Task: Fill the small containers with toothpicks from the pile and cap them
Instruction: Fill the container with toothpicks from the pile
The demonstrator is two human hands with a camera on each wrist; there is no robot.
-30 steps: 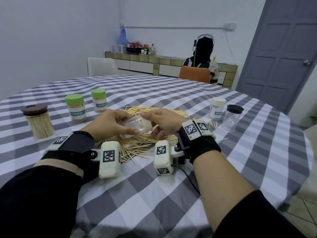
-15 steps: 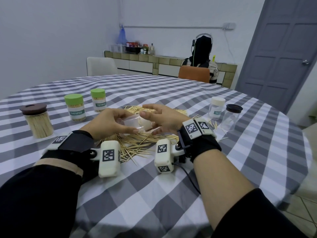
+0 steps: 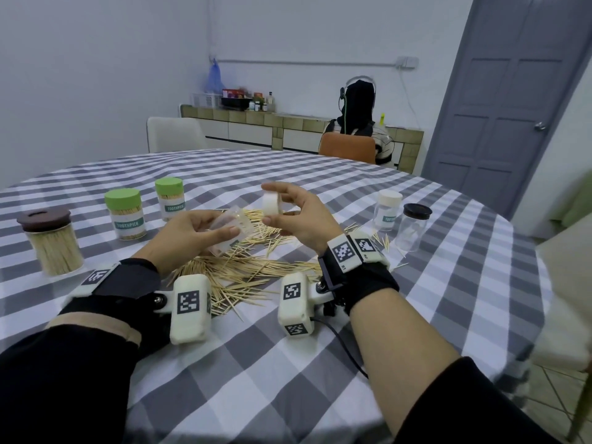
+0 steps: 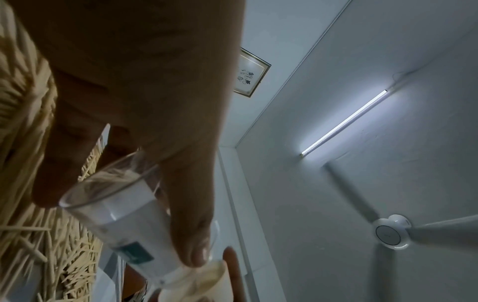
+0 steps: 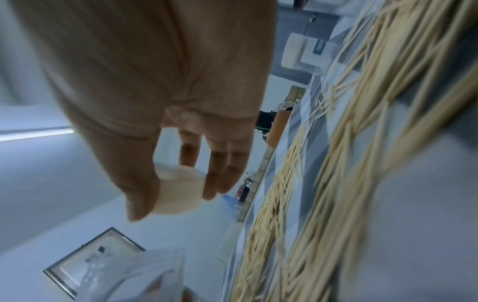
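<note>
Cap off, container tilted

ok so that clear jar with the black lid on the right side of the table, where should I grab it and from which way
Grip the black-lidded jar round its clear wall, below the lid. It stands upright, and the smooth round body looks narrow enough for fingers and thumb to wrap. Come from its right or near side: the white-capped jar stands close on its far left, and loose toothpicks lie on its near left.

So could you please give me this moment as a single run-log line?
left hand: holds clear plastic container, uncapped, tilted | right hand: pinches round white cap, apart | loose wooden toothpick pile: on table
</note>
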